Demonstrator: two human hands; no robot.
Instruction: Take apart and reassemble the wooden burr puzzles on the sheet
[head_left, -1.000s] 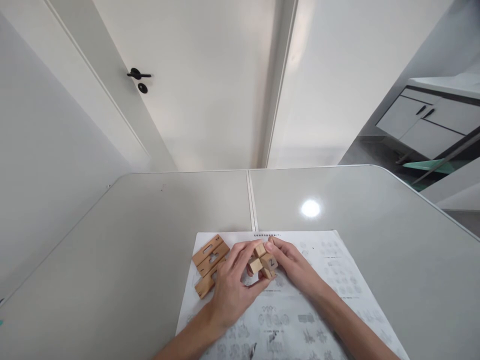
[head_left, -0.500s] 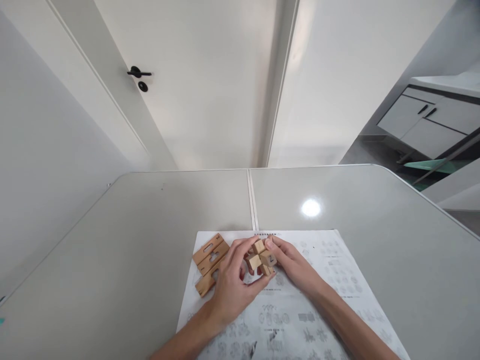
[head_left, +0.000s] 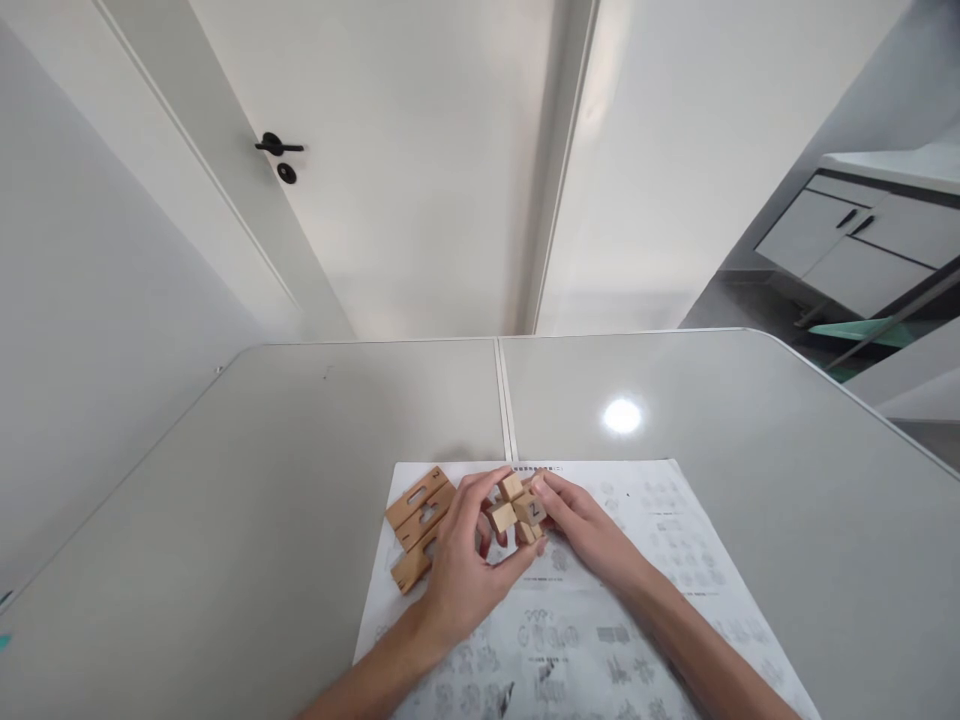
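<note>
My left hand [head_left: 466, 575] and right hand [head_left: 589, 525] both hold the wood puzzle [head_left: 517, 510], maybe so it stays together. The flat wood pieces [head_left: 421, 510] lie beside my left hand.

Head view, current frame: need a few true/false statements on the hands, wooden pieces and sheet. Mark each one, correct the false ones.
1. The left hand and right hand are both on the block cluster. True.
2. The digit visible on the block cluster is a 7. False: it is a 2.
3. The slotted flat pieces lie on the printed sheet. True.
4. The slotted flat pieces are right of the block cluster. False: they are to its left.
5. The door handle is black. True.
6. The printed sheet hides the whole table. False: the table shows beyond its far edge.
</note>
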